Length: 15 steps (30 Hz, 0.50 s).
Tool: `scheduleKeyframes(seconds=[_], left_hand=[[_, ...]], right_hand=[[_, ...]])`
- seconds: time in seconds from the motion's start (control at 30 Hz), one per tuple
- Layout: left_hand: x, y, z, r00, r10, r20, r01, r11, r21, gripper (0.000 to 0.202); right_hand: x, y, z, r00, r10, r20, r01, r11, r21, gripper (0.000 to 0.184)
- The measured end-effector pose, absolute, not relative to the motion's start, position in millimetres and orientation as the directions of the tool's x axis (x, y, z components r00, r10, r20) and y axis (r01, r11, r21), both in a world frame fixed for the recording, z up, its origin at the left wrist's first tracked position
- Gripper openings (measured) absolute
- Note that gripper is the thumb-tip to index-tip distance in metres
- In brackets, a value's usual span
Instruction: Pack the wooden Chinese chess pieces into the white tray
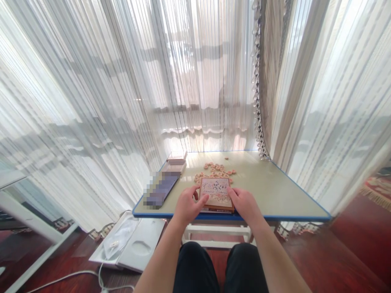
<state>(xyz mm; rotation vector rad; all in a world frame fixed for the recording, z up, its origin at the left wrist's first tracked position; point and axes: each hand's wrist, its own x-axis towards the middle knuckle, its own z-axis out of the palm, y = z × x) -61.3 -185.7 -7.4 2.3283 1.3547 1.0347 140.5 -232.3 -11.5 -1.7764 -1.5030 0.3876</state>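
Note:
A flat shogi box [216, 194] with a calligraphy lid lies near the front of the table, and my two hands clasp its sides. My left hand [187, 206] holds the left edge, with the fingers spread over it. My right hand [243, 204] lies across the right edge and corner. Just beyond the box, a loose heap of small pentagonal wooden shogi pieces [214, 171] spreads over the tabletop. One stray piece [226, 158] sits alone near the far edge.
The pale table [269, 191] has a blue edge. A stack of flat boxes [176, 162] and a pixelated dark object [161, 189] lie to the left. Sheer curtains [201, 73] hang behind. A white plastic case [128, 240] with a cable sits on the wooden floor.

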Motion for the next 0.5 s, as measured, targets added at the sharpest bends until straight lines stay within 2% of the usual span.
scheduleKeyframes(seconds=[0.27, 0.5], left_hand=[[-59.3, -185.5, -6.7, 0.274, 0.9, 0.34, 0.696, -0.429, 0.576, 0.036], [-58.5, -180.5, -10.7, 0.304, 0.903, 0.304, 0.748, -0.424, 0.511, 0.048]], right_hand=[[140.0, -225.1, -9.5, 0.149, 0.974, 0.168, 0.838, -0.035, -0.544, 0.052], [131.9, -223.4, -9.0, 0.195, 0.973, 0.121, 0.888, -0.123, -0.444, 0.052]])
